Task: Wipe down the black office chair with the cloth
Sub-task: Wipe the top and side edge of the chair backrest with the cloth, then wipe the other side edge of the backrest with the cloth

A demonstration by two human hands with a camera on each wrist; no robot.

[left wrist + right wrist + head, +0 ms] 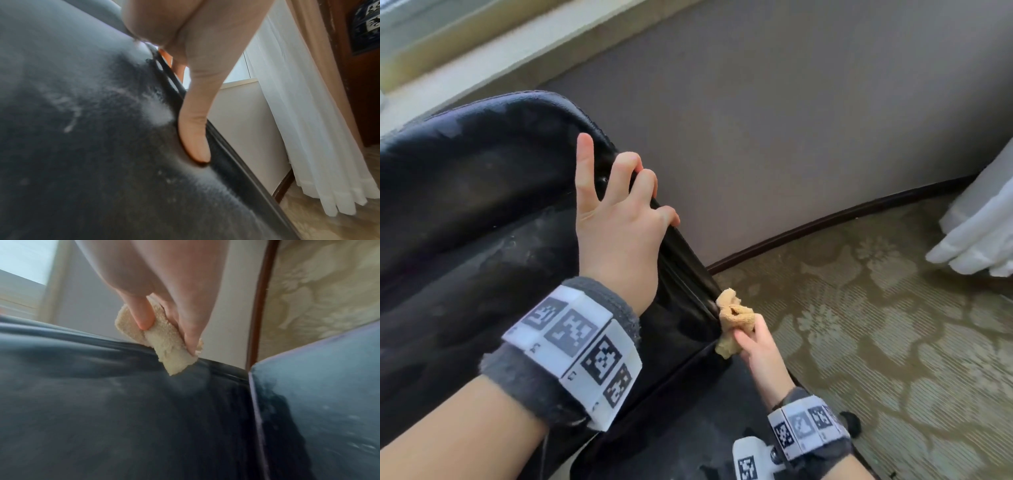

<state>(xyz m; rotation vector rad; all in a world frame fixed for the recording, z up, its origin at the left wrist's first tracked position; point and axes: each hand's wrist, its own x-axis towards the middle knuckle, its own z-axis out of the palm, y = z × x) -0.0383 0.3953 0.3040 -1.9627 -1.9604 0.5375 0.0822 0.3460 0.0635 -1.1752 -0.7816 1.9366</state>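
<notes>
The black office chair point(476, 205) fills the left of the head view, its dusty backrest point(82, 129) leaning toward me. My left hand point(619, 219) grips the backrest's right edge, several fingers curled over it, the little finger raised, and the thumb point(195, 142) pressed into the padding. Lower on the same edge, my right hand point(755, 346) pinches a bunched tan cloth point(734, 317) and holds it against the black trim. The right wrist view shows the cloth point(164, 344) between thumb and fingers, touching the backrest rim point(216, 368) just above the seat point(318, 386).
A grey wall point(791, 120) with a dark baseboard point(825, 219) stands close behind the chair. Patterned beige carpet point(876, 325) lies to the right. A white curtain point(983, 233) hangs at the far right. A window sill point(500, 58) runs along the top left.
</notes>
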